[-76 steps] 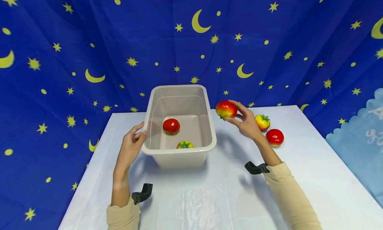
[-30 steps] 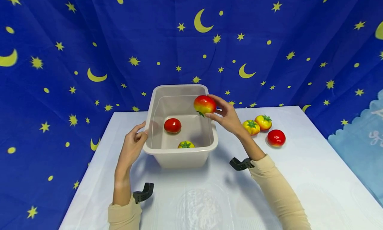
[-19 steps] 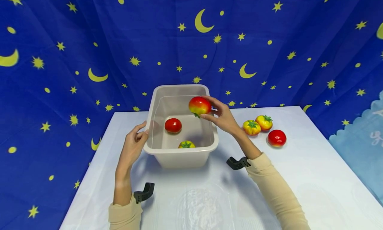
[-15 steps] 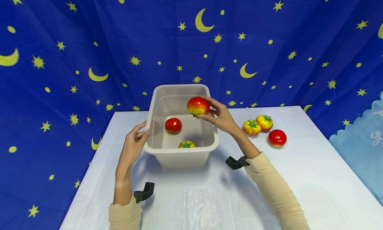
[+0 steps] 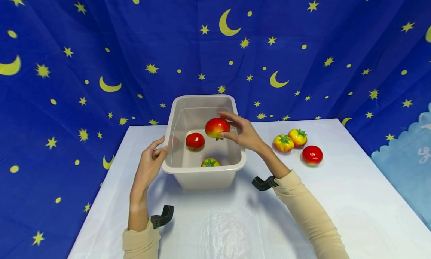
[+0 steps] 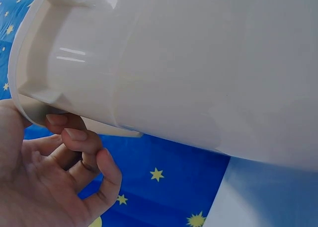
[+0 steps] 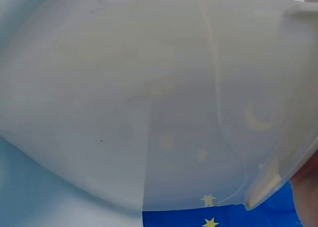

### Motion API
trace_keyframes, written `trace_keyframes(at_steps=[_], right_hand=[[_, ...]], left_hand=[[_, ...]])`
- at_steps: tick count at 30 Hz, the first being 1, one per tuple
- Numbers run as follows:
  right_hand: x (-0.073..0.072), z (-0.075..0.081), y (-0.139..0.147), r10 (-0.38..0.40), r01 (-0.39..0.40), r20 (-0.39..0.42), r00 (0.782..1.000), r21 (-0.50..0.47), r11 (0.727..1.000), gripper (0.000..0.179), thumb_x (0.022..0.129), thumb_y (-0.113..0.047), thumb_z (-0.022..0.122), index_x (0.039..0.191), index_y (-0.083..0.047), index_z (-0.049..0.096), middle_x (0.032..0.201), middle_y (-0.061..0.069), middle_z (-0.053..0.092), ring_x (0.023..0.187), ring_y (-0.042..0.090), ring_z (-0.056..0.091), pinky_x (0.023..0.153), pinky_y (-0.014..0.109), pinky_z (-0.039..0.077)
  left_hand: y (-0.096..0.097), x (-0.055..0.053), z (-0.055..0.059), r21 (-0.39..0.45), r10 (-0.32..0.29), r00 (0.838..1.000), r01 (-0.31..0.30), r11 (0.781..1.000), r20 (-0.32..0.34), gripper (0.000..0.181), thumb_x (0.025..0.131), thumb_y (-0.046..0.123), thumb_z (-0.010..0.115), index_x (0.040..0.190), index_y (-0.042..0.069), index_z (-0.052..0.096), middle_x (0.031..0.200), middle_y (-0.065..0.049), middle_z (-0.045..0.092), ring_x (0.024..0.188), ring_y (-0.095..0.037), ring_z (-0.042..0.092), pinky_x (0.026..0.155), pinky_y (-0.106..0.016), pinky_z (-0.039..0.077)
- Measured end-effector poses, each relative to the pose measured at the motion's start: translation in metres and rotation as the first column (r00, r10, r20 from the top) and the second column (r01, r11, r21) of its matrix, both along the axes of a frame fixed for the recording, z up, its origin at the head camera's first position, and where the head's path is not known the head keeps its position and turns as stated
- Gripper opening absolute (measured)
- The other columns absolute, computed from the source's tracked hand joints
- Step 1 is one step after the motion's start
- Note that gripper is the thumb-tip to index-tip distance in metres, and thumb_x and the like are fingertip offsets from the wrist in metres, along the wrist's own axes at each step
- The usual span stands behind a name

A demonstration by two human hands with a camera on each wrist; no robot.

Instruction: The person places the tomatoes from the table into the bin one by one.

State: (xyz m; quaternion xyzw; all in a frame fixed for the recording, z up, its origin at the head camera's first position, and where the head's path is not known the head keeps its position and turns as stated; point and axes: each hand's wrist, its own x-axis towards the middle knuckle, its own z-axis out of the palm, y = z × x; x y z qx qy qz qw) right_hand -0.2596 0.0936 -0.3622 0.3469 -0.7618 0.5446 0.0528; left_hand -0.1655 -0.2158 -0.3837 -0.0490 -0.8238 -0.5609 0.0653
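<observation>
My left hand (image 5: 149, 161) grips the left rim of a light grey plastic bin (image 5: 203, 180). Curled fingers (image 6: 84, 137) sit under the rim in the left wrist view. Over the inside of the bin, my right hand (image 5: 247, 135) has its fingers spread around a glossy red-and-yellow tomato (image 5: 215, 126). The index fingertip stands off its top, while the thumb overlaps its lower side. Within the bin lie a red tomato (image 5: 195, 141) and a yellow one with a green leafy top (image 5: 210, 162), partly hidden by the front wall. The right wrist view mostly shows the bin's outer side (image 7: 99, 88).
Two yellow-red tomatoes (image 5: 283, 143) with green tops and a red tomato (image 5: 312, 155) lie on the white tabletop (image 5: 229, 229), right of the bin. A blue star-patterned curtain (image 5: 188, 34) hangs behind the table.
My right hand has carried the tomato leftward from beside the bin to above its inside. Since half a second ago the fingers have spread and the tomato sits lower. The left hand stays put.
</observation>
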Motion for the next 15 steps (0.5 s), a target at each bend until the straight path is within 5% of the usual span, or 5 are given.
trace_keyframes(at_steps=[15], right_hand=[[0.005,0.003,0.024,-0.089,0.088,-0.032,0.996,-0.028,0.996,0.059,0.085,0.006,0.070,0.139,0.005,0.048,0.142,0.022,0.051,0.132,0.034,0.047,0.106,0.049,0.040]], left_hand=[[0.001,0.001,0.001,-0.010,0.011,1.000,-0.011,1.000,0.004,0.050,0.102,0.024,0.050,0.147,0.004,0.041,0.096,-0.022,0.070,0.080,-0.012,0.061,0.067,-0.024,0.045]])
